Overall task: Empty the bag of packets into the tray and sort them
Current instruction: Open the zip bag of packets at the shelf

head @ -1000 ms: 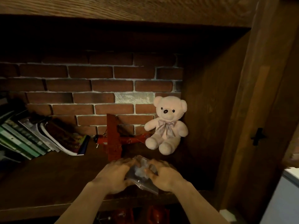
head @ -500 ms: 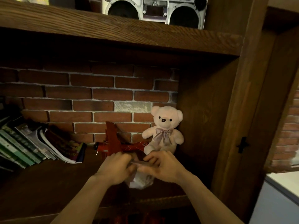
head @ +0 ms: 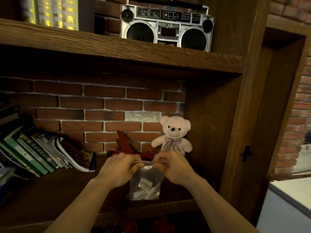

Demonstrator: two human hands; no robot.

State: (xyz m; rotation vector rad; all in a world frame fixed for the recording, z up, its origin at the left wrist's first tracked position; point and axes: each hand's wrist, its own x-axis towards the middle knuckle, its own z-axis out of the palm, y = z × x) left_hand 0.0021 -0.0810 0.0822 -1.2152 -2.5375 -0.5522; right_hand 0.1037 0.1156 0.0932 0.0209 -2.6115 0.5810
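Holding a clear plastic bag (head: 144,184) up in front of the lower shelf (head: 50,187), with the teddy bear (head: 173,135) as landmark: bag hanging just below and slightly left of the bear. Pinching the bag's top edge from both sides: left hand (head: 117,169) curled on the left end of the strip, right hand (head: 175,167) curled on the right end, fingers (head: 158,159) of both narrow and closed on the plastic. Stretching the top strip taut between the two hands. Showing white packets (head: 148,189) bunched in the bottom half of the bag; exact count not readable. Hanging upright, bottom of the bag near the shelf's front edge; contact with the shelf not determinable.

Noting surroundings relative to the bear: red toy plane (head: 127,145) just left of it, partly hidden behind the hands; leaning books (head: 42,153) well to the left; silver boombox (head: 166,26) on the shelf above; brick wall (head: 101,105) behind; white surface (head: 292,199) far right and below.
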